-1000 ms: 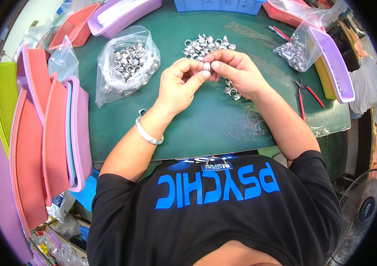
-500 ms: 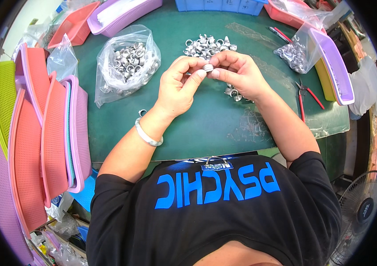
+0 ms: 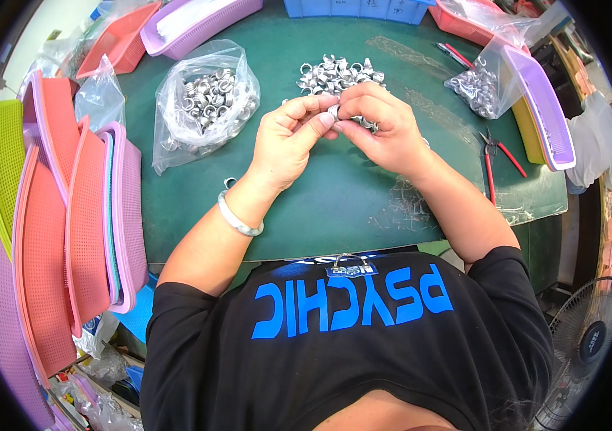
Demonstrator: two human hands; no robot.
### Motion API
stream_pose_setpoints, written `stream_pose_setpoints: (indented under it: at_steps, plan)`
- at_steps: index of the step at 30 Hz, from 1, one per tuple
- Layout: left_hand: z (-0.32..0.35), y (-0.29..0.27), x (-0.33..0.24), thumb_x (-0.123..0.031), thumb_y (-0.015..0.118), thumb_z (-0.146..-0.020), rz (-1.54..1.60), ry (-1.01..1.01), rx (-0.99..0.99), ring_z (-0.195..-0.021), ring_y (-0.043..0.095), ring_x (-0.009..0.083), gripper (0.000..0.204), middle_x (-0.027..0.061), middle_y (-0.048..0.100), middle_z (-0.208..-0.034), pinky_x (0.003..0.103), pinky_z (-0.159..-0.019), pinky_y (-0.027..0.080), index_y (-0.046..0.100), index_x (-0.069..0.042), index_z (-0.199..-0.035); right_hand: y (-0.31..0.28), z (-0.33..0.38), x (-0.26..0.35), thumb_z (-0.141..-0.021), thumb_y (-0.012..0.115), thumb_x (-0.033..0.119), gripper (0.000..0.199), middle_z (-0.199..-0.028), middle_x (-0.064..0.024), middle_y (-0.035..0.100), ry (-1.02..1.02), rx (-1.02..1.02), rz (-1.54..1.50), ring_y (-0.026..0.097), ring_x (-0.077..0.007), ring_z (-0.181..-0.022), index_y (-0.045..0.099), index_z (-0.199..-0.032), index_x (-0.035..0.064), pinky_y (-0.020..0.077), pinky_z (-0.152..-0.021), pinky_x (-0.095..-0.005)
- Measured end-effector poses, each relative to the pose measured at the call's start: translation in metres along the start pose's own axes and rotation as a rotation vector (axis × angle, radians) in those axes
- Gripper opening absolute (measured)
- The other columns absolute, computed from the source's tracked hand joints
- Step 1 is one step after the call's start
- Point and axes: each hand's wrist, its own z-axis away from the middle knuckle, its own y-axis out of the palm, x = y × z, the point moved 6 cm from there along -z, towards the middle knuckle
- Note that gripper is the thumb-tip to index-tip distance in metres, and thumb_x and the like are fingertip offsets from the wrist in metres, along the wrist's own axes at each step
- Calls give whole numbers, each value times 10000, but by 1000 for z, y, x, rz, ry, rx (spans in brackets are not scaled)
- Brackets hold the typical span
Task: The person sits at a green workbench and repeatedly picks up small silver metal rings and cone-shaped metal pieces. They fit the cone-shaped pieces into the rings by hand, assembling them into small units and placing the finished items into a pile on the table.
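The small silver metal ring (image 3: pixel 334 113) you pinch sits between both fingertips at table centre, barely shifted from a second ago, so the fitting looks unfinished. Your left hand (image 3: pixel 288 144) and right hand (image 3: pixel 385 129) both grasp it, thumbs inward. At twelve o'clock lies the loose pile of silver rings (image 3: pixel 338 74); at ten, the clear plastic bag of rings (image 3: pixel 205 100).

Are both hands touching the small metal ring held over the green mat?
Touching. The head view shows the left hand and the right hand meeting fingertip to fingertip, pinching the small metal ring between them, above the green mat.
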Motion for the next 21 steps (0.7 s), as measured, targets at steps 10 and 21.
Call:
stream_pose_setpoints:
  at_steps: [10, 21]
  plan:
    - [-1, -2, 8, -45, 540, -854, 97, -92, 21, -780, 575, 130, 224, 85, 596, -947, 235, -715, 486, 560, -14, -1075, 1, 3, -4, -693, 661, 33, 283, -844, -82, 573, 114, 6, -18, 582, -204, -734, 528, -943, 26, 481, -636, -294]
    - [1, -4, 8, -80, 506, -879, -28, -136, 6, -759, 570, 119, 229, 72, 595, -932, 223, -696, 470, 547, 2, -1089, 0, -2, 4, -664, 652, 33, 244, -812, -82, 557, 14, 35, 43, 565, -239, -748, 571, -894, 41, 464, -635, -317]
